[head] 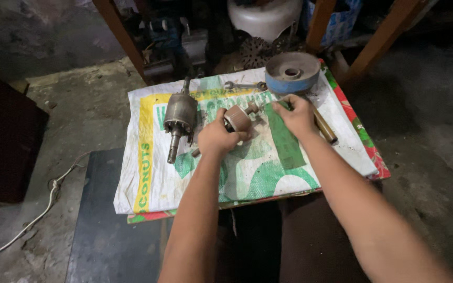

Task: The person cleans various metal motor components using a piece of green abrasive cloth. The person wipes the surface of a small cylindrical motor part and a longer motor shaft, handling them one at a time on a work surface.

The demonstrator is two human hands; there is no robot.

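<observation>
1. Both forearms enter from the bottom edge, cut off below the elbows, and reach over a woven sack (153, 183) spread across a low table.
2. Closed around a small motor rotor (238, 118), the left hand (216, 137) covers the near end of it; only the drum and a short stub of shaft toward the right hand show.
3. Pinching the top end of a green strip (285, 139), the right hand (297, 116) has its fingers curled shut, and the fingertips are hidden behind the knuckles.
4. That strip runs down the sack from the right hand toward the person and lies flat.
5. Left of the hands, a larger rotor (179, 118) lies along the sack, well apart from them.
6. Behind the right hand sits a blue round disc (292, 73), with a spanner (245, 85) just left of it; a brass-coloured rod (325, 127) is partly hidden under the right wrist.
7. Clutter beyond the far edge of the table is dark and hard to make out.
8. Bare sack lies open near the front edge, and a white cable (38, 215) trails over the floor at left.
</observation>
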